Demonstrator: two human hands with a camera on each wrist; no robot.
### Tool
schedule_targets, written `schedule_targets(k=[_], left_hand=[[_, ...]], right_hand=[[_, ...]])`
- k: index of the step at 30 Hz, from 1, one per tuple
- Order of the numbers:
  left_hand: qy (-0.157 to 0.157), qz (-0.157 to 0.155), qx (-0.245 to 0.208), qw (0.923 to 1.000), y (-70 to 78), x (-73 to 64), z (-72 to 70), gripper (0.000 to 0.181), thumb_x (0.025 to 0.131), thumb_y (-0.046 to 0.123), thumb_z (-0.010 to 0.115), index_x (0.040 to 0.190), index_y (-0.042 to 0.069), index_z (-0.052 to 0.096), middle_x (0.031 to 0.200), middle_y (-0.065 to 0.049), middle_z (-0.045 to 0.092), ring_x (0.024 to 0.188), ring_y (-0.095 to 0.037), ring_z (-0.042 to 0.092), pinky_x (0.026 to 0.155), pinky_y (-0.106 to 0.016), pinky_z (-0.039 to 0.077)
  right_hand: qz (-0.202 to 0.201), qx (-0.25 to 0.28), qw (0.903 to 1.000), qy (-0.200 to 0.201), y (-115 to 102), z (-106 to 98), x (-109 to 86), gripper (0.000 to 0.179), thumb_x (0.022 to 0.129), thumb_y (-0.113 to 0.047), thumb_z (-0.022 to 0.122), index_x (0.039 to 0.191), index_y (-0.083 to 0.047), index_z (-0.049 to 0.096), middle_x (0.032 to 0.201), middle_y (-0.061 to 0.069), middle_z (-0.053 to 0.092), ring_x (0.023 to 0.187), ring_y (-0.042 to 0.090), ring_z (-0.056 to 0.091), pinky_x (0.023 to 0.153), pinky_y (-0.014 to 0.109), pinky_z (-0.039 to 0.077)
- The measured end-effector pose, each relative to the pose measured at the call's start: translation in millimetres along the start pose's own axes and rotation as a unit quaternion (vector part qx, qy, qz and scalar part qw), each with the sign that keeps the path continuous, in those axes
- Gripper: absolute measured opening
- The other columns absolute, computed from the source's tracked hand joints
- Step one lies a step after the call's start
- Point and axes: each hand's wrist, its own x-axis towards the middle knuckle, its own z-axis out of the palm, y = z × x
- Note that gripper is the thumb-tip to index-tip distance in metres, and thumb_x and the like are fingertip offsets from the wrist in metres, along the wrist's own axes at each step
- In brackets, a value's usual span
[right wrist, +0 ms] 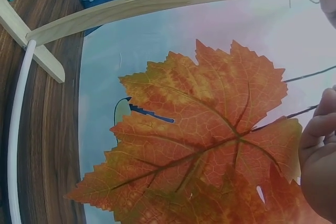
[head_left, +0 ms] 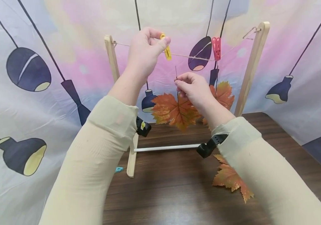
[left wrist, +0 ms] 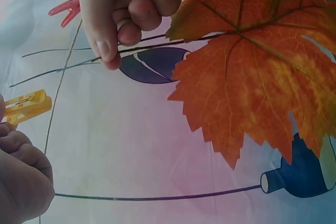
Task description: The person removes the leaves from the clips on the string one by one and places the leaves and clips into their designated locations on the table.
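My left hand [head_left: 146,51] pinches a yellow clothespin [head_left: 168,53] by its upper end, tip down. In the left wrist view the clothespin's tip is right beside the twine, seemingly not on it. Lower and to the right, my right hand [head_left: 195,89] pinches the thin dark stem of an orange artificial maple leaf [head_left: 174,109] between thumb and forefinger. The stem's end sticks up above the fingers, just below the twine [head_left: 183,56]. To the right, a red clothespin [head_left: 216,49] grips the twine, with another maple leaf [head_left: 224,93] hanging beneath it.
Two wooden posts [head_left: 251,68] hold the twine, and a white rod [head_left: 166,147] runs low between them. Another maple leaf [head_left: 229,178] lies on the brown table [head_left: 160,193], partly behind my right sleeve. A blue clothespin [head_left: 119,169] lies by the left post's foot.
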Motion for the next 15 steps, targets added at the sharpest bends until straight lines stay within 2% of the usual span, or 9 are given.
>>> schedule_targets(k=[6,11,15], left_hand=[[0.011,-0.005,-0.007,0.9999,-9.1,-3.5,-8.6,0.023,0.088,0.024,0.067,0.103,0.01,0.057,0.077,-0.001,0.055,0.073,-0.011,0.042,0.063,-0.025,0.029],[0.024,-0.004,-0.021,0.9995,-16.8,-5.5,-13.5,0.023,0.087,0.022,0.069,0.102,0.008,0.058,0.071,-0.002,0.052,0.06,-0.011,0.037,0.056,-0.025,0.027],[0.027,-0.006,-0.028,0.9992,-19.4,-7.7,-15.3,0.023,0.086,0.022,0.07,0.102,0.009,0.058,0.07,-0.002,0.051,0.062,-0.012,0.038,0.057,-0.025,0.028]], right_hand=[[0.004,-0.031,0.9993,-0.018,1.5,0.1,-2.3,0.018,0.092,-0.018,0.061,0.106,-0.007,0.062,0.076,0.004,0.059,0.059,0.014,0.055,0.049,0.026,0.043],[-0.001,-0.032,0.999,-0.03,1.8,2.3,-4.7,0.017,0.092,-0.016,0.061,0.105,-0.005,0.062,0.076,0.004,0.059,0.058,0.013,0.055,0.051,0.024,0.045],[-0.013,-0.031,0.9986,-0.041,3.6,4.3,-6.1,0.016,0.091,-0.012,0.061,0.103,-0.002,0.062,0.074,0.005,0.059,0.057,0.012,0.055,0.052,0.023,0.046]])
